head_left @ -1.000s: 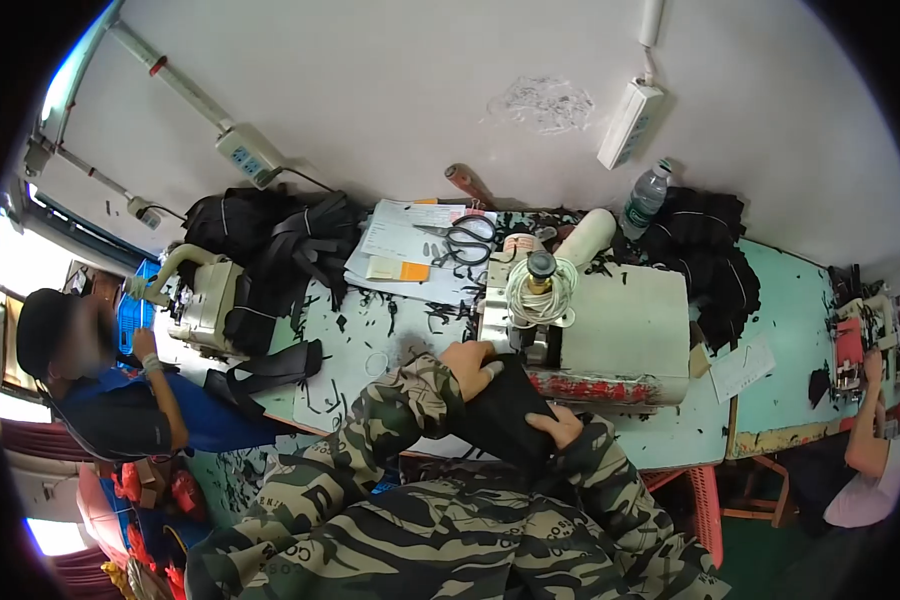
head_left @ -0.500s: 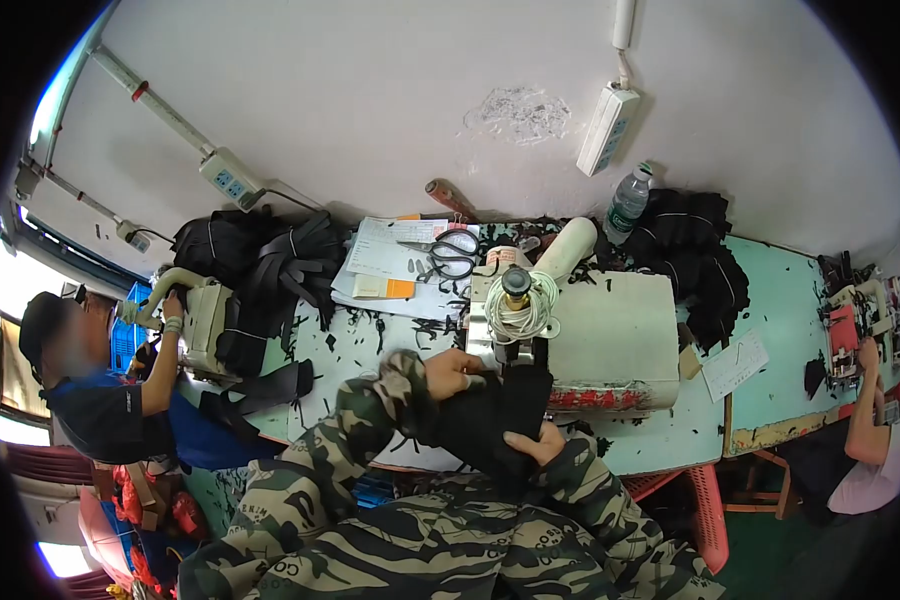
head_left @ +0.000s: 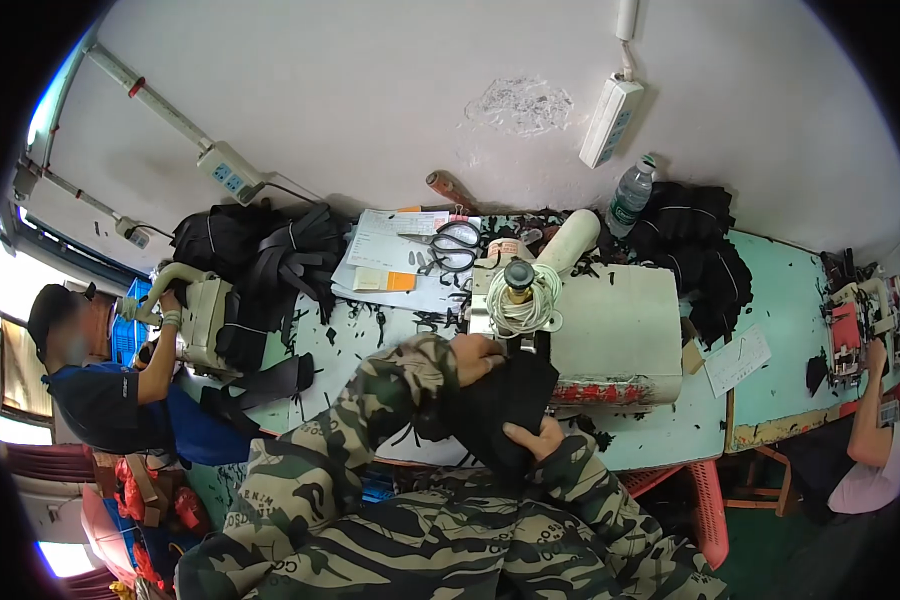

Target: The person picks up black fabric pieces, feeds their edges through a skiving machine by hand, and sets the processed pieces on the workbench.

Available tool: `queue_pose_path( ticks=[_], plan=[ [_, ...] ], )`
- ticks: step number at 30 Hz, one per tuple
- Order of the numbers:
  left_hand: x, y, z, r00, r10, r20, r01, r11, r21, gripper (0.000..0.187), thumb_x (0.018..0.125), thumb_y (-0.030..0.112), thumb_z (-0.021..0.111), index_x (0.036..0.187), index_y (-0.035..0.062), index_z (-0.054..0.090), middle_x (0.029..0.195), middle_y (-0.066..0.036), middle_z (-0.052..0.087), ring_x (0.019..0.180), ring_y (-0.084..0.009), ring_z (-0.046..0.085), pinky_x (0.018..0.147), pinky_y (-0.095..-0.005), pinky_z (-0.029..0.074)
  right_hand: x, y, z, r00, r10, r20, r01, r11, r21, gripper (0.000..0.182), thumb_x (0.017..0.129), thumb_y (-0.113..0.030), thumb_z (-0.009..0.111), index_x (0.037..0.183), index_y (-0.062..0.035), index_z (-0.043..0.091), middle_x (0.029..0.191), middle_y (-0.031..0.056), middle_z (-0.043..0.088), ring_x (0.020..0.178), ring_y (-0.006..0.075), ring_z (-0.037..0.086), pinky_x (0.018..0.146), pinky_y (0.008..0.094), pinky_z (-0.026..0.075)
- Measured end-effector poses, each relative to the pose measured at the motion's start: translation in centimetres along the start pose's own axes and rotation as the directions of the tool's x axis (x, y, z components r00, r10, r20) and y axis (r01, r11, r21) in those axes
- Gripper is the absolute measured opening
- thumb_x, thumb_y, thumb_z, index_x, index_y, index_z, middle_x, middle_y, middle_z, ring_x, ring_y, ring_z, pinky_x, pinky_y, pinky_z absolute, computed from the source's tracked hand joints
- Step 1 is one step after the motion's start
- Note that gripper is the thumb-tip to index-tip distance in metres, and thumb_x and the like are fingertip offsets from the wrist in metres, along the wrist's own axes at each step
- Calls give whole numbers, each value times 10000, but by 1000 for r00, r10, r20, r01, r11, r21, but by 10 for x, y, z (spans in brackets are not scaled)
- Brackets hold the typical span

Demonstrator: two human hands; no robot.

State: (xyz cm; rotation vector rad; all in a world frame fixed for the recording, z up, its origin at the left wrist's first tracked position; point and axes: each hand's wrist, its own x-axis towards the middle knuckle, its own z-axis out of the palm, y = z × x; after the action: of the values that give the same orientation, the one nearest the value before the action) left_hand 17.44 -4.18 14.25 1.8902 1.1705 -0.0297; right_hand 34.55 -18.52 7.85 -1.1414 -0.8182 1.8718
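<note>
A black fabric piece (head_left: 498,415) hangs between my hands, its upper end under the head of the white sewing machine (head_left: 615,335). My left hand (head_left: 477,358) is closed at the cloth's upper left edge, close beside the needle area; its fingertips are partly hidden. Lower down, my right hand (head_left: 537,440) grips the cloth's right edge, thumb lying on top. A bundle of pale cord (head_left: 522,308) is wound around the post on the machine, and it blocks the view of the needle.
Black-handled scissors (head_left: 454,246) lie on papers (head_left: 385,250) behind my left arm. Black strap bundles (head_left: 295,255) and a water bottle (head_left: 630,195) stand along the wall. Fabric scraps litter the table (head_left: 345,345). One co-worker (head_left: 110,390) sits left, another (head_left: 875,450) right.
My left hand has shifted up and slightly right, toward the machine head, with the fabric's upper part. My right hand stays nearly where it was, holding the cloth.
</note>
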Motion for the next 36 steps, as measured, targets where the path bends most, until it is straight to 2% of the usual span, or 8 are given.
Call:
queue_pose_path(
  ticks=[3, 11, 19, 22, 26, 31, 34, 36],
  plan=[
    [-19, -18, -8, 973, 220, 68, -180, 912, -368, 260, 781, 218, 559, 976, 60, 629, 866, -174, 635, 847, -330, 603, 776, -361, 468, 2, 6, 3, 998, -39, -50, 38, 999, -9, 352, 775, -209, 664, 1018, 37, 598, 947, 116, 640, 827, 175, 609, 756, 285, 478],
    [-6, 6, -2, 996, -88, -23, 90, 987, 136, 266, 785, 167, 542, 991, 17, 616, 879, -182, 631, 843, -312, 603, 755, -380, 460, 5, -16, -3, 999, -22, -30, 22, 1000, 8, 321, 798, -167, 641, 1028, 50, 584, 962, 116, 630, 845, 173, 603, 764, 283, 481],
    [-17, -24, -11, 960, 158, 229, 12, 799, -601, 267, 762, 140, 576, 991, 7, 609, 899, -168, 638, 871, -266, 615, 781, -316, 468, 1, -3, 2, 993, -72, -92, 66, 995, -71, 305, 798, -178, 642, 1001, 44, 597, 941, 109, 636, 828, 169, 606, 756, 281, 484],
    [-12, -8, -7, 994, -108, 2, 108, 993, -47, 218, 765, 152, 580, 923, 13, 635, 842, -166, 643, 816, -273, 624, 743, -323, 477, 7, -5, -2, 988, -95, -124, 83, 992, -98, 304, 796, -179, 644, 997, 43, 598, 942, 107, 636, 825, 168, 607, 757, 281, 484],
    [-2, -11, 8, 990, -78, -118, 90, 991, 100, 214, 782, 178, 584, 896, 6, 641, 796, -177, 634, 752, -283, 612, 707, -346, 461, 6, -17, -3, 984, -49, -170, 44, 998, -33, 345, 752, -209, 683, 969, 48, 609, 907, 125, 645, 808, 189, 616, 750, 299, 488],
    [3, -13, -3, 995, 41, 95, -40, 999, -10, 264, 802, 179, 545, 990, -1, 588, 897, -156, 627, 820, -257, 610, 755, -346, 463, 5, 16, -2, 980, -97, -174, 91, 995, -41, 357, 747, -210, 688, 980, 48, 606, 927, 130, 642, 820, 192, 615, 757, 298, 485],
    [-29, 7, -37, 897, -108, 429, 317, 833, -453, 263, 804, 174, 544, 997, 3, 590, 915, -152, 627, 813, -244, 612, 755, -333, 464, 4, 5, 1, 980, -98, -173, 96, 995, -18, 376, 739, -217, 696, 988, 48, 603, 930, 133, 641, 825, 194, 616, 759, 299, 485],
    [-16, -26, -14, 980, -57, 189, 105, 963, -250, 252, 797, 171, 557, 983, 8, 606, 884, -162, 632, 774, -263, 618, 730, -339, 470, 6, -3, 0, 983, -89, -163, 84, 996, -37, 389, 734, -220, 701, 995, 49, 599, 927, 135, 641, 826, 197, 617, 760, 302, 485]
  ],
)
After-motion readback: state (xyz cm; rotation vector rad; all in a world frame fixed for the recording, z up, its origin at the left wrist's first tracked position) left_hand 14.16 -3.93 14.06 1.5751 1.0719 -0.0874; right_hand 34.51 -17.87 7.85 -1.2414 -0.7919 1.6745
